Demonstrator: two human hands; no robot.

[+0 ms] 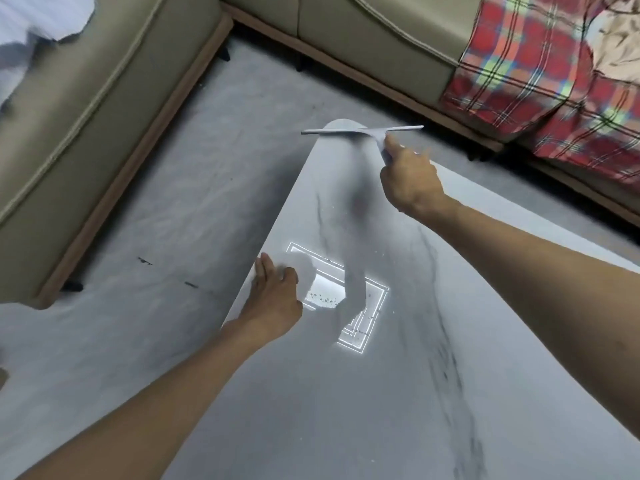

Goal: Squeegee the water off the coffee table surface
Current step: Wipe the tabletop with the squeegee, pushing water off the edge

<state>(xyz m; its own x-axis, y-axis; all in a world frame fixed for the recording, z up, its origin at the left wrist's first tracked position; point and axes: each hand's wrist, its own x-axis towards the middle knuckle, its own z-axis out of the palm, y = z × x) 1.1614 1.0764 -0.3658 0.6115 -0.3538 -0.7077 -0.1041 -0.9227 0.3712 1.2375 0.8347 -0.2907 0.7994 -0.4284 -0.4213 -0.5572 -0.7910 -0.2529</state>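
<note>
The coffee table (346,410) has a glossy grey marble top with dark veins, narrowing to a rounded far end. My right hand (408,181) grips the handle of a pale grey squeegee (360,131), whose long blade lies crosswise at the table's far tip. My left hand (277,299) rests on the table's left edge with fingers extended. Small water droplets (325,301) show in the bright reflection of a ceiling light near the left hand.
A beige sofa (86,133) runs along the left and across the back. A red plaid blanket (540,74) drapes over its right part. Grey floor (173,220) lies between the sofa and the table.
</note>
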